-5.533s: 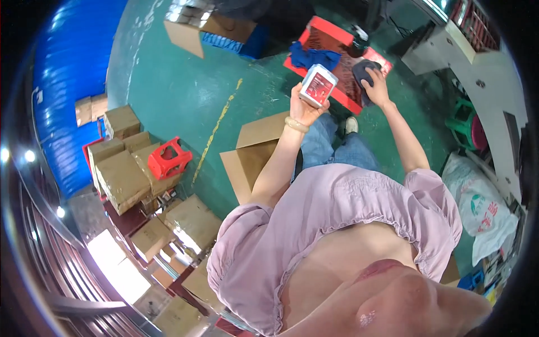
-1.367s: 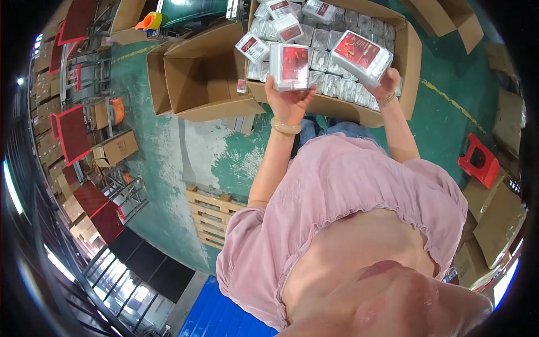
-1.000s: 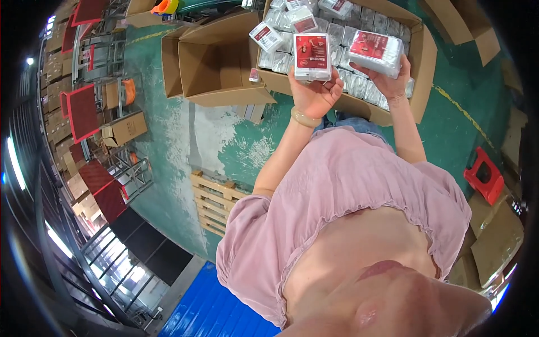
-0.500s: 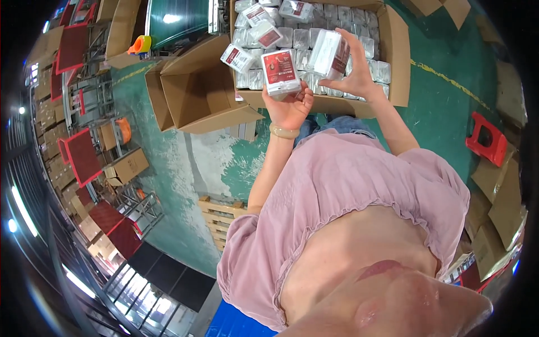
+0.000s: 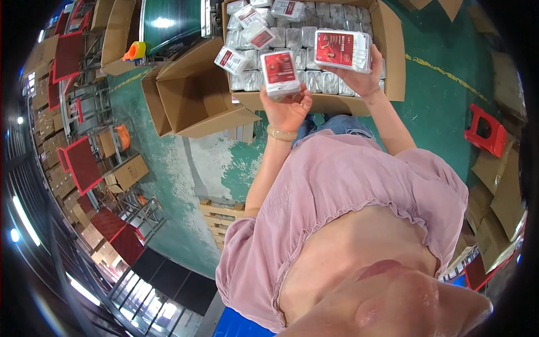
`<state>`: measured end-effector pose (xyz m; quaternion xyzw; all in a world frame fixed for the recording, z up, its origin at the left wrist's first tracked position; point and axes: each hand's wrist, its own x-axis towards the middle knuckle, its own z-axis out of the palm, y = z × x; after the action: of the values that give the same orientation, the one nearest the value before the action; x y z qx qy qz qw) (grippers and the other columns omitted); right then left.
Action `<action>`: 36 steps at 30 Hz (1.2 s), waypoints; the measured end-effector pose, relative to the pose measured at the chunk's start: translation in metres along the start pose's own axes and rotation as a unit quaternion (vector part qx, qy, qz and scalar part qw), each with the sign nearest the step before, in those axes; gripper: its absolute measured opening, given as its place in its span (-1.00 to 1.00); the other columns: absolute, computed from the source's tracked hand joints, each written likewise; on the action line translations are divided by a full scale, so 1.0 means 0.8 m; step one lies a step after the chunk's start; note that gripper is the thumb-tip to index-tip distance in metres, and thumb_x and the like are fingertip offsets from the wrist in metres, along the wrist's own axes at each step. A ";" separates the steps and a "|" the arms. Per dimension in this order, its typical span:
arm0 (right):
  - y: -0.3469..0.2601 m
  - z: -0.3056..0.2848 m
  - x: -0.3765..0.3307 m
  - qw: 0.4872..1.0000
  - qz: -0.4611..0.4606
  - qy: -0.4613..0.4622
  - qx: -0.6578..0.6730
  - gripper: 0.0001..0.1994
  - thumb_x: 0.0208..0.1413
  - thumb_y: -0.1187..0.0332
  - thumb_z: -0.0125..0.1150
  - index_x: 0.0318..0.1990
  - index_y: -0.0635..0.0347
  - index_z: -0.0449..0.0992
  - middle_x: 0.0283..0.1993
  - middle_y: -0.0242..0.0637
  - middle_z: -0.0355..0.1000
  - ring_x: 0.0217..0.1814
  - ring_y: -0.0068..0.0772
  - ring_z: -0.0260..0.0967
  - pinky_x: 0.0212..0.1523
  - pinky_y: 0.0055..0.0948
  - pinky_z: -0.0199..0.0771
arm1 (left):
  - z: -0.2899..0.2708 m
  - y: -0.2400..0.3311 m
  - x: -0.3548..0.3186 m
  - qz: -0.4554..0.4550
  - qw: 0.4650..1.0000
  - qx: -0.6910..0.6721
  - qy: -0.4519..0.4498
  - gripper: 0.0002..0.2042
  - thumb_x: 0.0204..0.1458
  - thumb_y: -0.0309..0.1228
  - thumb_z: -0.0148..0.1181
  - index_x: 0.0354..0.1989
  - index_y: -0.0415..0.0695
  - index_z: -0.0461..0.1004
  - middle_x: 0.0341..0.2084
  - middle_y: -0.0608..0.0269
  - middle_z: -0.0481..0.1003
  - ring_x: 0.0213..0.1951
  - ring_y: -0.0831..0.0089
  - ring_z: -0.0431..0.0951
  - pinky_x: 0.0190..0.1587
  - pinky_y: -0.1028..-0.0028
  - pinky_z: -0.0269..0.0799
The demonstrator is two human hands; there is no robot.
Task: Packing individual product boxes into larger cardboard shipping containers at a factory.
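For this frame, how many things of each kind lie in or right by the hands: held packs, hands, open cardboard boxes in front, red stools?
Packs held: 2, one in the left hand (smaller pack), one in the right hand (wider pack)
Open cardboard boxes in front: 2, the full box and the empty box
Red stool: 1
Hands: 2
Total: 7

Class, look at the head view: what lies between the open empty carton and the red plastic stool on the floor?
In the head view, the large carton full of wrapped packs lies between the empty carton and the red stool, with both hands raised before it.
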<state>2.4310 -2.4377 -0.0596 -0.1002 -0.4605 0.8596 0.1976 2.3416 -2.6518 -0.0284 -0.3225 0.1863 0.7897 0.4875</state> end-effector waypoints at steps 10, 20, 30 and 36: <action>0.116 -0.081 -0.013 0.813 0.024 0.057 -0.579 -0.33 -0.03 0.05 0.16 0.20 0.20 0.14 0.18 -0.07 0.18 0.20 -0.06 0.15 0.23 -0.19 0.05 | -0.042 -0.010 0.111 -0.152 0.900 0.359 0.195 -0.06 -0.24 0.49 -0.27 -0.03 -0.23 0.28 -0.43 0.11 0.41 -0.46 0.16 0.42 -0.41 0.25 0.44; 0.050 -0.033 0.028 0.643 -0.078 -0.244 -0.721 0.05 -0.46 0.12 0.42 0.28 0.10 -0.06 0.16 -0.15 0.12 0.17 -0.06 0.05 0.13 -0.16 0.12 | -0.028 0.049 0.167 0.058 0.454 0.853 0.251 -0.13 -0.22 0.42 -0.11 -0.13 -0.29 0.35 -0.36 -0.06 0.47 -0.23 0.18 0.52 -0.33 0.21 0.46; 0.057 -0.014 0.025 0.750 -0.049 -0.189 -0.632 0.01 -0.49 0.14 0.45 0.25 0.07 0.04 0.09 -0.17 0.22 0.14 -0.08 0.10 0.04 -0.07 0.21 | -0.016 0.040 0.162 0.183 0.520 0.833 0.046 -0.26 -0.29 0.09 0.31 -0.05 -0.24 0.28 -0.24 -0.14 0.45 -0.19 0.08 0.49 -0.12 0.28 0.38; -0.038 -0.108 0.063 0.703 -0.209 -0.035 -0.678 -0.14 -0.43 0.13 0.46 0.15 0.12 0.21 0.07 -0.14 0.24 0.12 -0.06 0.14 0.12 -0.19 0.18 | 0.074 0.020 0.188 0.376 0.388 0.841 -0.023 -0.22 -0.42 0.00 0.43 -0.02 -0.19 0.26 -0.23 -0.05 0.45 -0.14 0.13 0.46 -0.09 0.31 0.36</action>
<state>2.4240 -2.3356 -0.0817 -0.0783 -0.9348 0.2543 0.2351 2.2604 -2.5253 -0.0894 0.3734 0.8464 0.3404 0.1681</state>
